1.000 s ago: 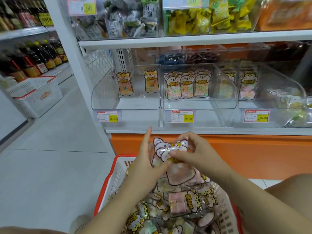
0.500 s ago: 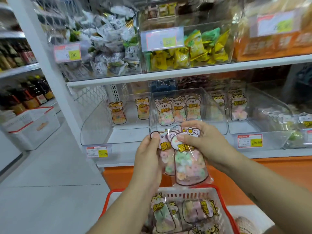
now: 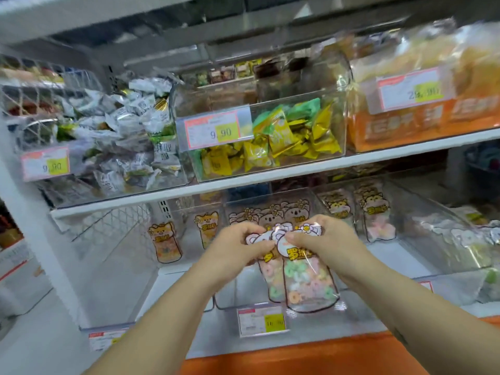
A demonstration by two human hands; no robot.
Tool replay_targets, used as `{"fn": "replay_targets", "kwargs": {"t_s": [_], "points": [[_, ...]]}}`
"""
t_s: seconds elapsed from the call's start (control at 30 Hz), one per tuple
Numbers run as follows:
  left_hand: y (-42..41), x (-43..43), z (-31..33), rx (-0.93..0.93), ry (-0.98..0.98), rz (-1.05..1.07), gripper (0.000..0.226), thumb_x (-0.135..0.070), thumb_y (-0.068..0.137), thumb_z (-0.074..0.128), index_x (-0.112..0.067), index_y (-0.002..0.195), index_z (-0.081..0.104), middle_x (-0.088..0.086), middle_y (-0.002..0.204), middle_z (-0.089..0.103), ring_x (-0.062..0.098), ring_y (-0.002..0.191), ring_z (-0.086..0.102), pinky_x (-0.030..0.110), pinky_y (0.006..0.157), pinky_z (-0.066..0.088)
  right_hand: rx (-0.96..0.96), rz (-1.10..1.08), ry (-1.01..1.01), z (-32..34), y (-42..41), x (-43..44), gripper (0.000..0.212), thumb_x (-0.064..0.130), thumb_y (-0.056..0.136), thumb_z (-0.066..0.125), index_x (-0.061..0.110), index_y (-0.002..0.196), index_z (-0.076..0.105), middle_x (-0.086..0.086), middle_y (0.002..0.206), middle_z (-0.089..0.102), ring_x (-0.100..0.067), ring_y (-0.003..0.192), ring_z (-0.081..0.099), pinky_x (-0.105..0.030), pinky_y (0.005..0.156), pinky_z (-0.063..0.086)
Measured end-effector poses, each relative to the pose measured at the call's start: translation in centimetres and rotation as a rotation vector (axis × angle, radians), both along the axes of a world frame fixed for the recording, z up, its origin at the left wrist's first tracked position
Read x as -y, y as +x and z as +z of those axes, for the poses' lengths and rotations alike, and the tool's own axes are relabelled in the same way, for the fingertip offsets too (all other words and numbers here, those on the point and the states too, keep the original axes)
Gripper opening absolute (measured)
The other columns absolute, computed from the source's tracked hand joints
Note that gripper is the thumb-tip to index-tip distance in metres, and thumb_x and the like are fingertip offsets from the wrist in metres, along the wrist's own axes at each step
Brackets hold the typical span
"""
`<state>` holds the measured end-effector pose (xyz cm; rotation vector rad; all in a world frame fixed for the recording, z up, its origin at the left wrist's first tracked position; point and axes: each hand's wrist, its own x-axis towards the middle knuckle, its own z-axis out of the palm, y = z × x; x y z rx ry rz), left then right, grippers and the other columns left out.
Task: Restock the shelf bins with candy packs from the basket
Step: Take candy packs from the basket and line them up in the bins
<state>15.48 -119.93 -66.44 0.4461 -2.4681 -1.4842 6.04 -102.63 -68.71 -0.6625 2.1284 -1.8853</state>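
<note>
Candy packs (image 3: 305, 277) lifted to bin (image 3: 244, 289), curled fingers (image 3: 299, 238) pinching tops

Bright, even store light; heavy motion blur, wide-angle bending at edges.

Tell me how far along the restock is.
Done: a few koala packs stand at the back of the middle bin. In hand: the left hand and right hand pinch two candy packs by their tops in front of that bin, not yet in. Left: set these in; the left bin holds two orange packs. The basket is out of view, so remaining stock is unknown.
</note>
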Motion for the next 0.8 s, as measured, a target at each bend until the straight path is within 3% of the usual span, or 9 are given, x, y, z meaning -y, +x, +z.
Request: {"fn": "replay_targets", "kwargs": {"t_s": [0.07,0.13,0.2,0.3,0.4,0.5,0.63,0.73,0.8], "points": [[-1.6,1.9,0.4,0.026,-0.225,0.007,0.015,-0.021,0.085,0.08,-0.027,0.087,0.067,0.0,0.09,0.072,0.014,0.081,0.063,0.033,0.08,0.05,-0.111,-0.021,0.099,0.3,-1.8,0.6,0.048,0.043,0.071,0.085,0.0,0.081,0.067,-0.018,0.076,0.069,-0.016,0.065,0.06,-0.031,0.061,0.044],[-3.3,3.7,0.5,0.055,-0.379,0.064,0.016,-0.023,0.084,0.08,-0.029,0.081,0.066,-0.008,0.084,0.069,0.013,0.079,0.06,0.034,0.08,0.049,-0.202,-0.083,0.153,1.2,-3.9,1.2,0.038,0.042,0.073,0.084,0.007,0.067,0.07,-0.006,0.065,0.069,-0.014,0.064,0.061,-0.03,0.063,0.044],[-4.8,4.8,0.4,0.121,-0.5,0.098,0.012,-0.026,0.086,0.077,-0.029,0.087,0.066,-0.007,0.095,0.07,0.014,0.088,0.062,0.029,0.078,0.046,-0.348,-0.176,0.302,2.2,-6.0,1.8,0.031,0.04,0.076,0.082,0.019,0.059,0.067,0.003,0.058,0.065,-0.014,0.064,0.061,-0.029,0.064,0.046],[-7.1,6.1,-1.0,0.268,-0.649,0.036,0.013,-0.028,0.088,0.072,-0.027,0.099,0.064,-0.004,0.112,0.068,0.016,0.099,0.062,0.025,0.08,0.048,-0.621,-0.209,0.717,2.5,-8.6,3.5,0.024,0.045,0.083,0.071,0.028,0.069,0.062,0.005,0.081,0.067,-0.021,0.079,0.063,-0.029,0.069,0.051],[-9.2,5.8,-2.5,0.34,-0.742,-0.031,0.011,-0.019,0.094,0.064,-0.024,0.103,0.06,-0.004,0.109,0.061,0.015,0.097,0.057,0.021,0.072,0.041,-0.85,-0.175,1.046,1.7,-10.1,5.6,0.007,0.024,0.09,0.059,0.023,0.089,0.065,-0.002,0.099,0.068,-0.024,0.077,0.058,-0.026,0.066,0.047],[-11.9,5.5,-3.8,0.333,-0.804,-0.038,0.024,-0.015,0.097,0.059,-0.017,0.121,0.062,0.005,0.12,0.062,0.02,0.106,0.06,0.027,0.083,0.049,-0.821,-0.122,1.246,2.0,-10.5,7.6,0.013,0.003,0.092,0.052,0.014,0.093,0.06,-0.009,0.108,0.066,-0.028,0.082,0.054,-0.032,0.071,0.046],[-15.3,5.6,-5.1,0.356,-0.864,-0.008,0.027,-0.008,0.098,0.054,-0.015,0.122,0.061,0.008,0.119,0.064,0.024,0.104,0.063,0.036,0.09,0.054,-0.873,-0.159,1.357,1.2,-11.9,9.4,0.026,0.003,0.096,0.046,0.007,0.116,0.062,-0.009,0.117,0.065,-0.028,0.108,0.062,-0.034,0.073,0.04],[-16.7,5.5,-5.7,0.312,-0.92,0.042,0.029,-0.005,0.095,0.059,-0.017,0.122,0.061,0.008,0.119,0.066,0.027,0.105,0.065,0.04,0.088,0.056,-0.82,-0.149,1.32,0.4,-12.7,10.3,0.029,0.007,0.101,0.037,0.007,0.123,0.056,-0.011,0.123,0.059,-0.029,0.116,0.057,-0.033,0.076,0.034],[-17.1,5.7,-6.2,0.289,-0.913,0.071,0.031,-0.002,0.095,0.056,-0.015,0.123,0.061,0.008,0.12,0.065,0.027,0.104,0.065,0.037,0.083,0.055,-0.79,-0.122,1.286,0.5,-12.8,10.6,0.031,0.004,0.101,0.035,0.004,0.123,0.056,-0.012,0.116,0.058,-0.03,0.115,0.058,-0.032,0.076,0.035]]}}
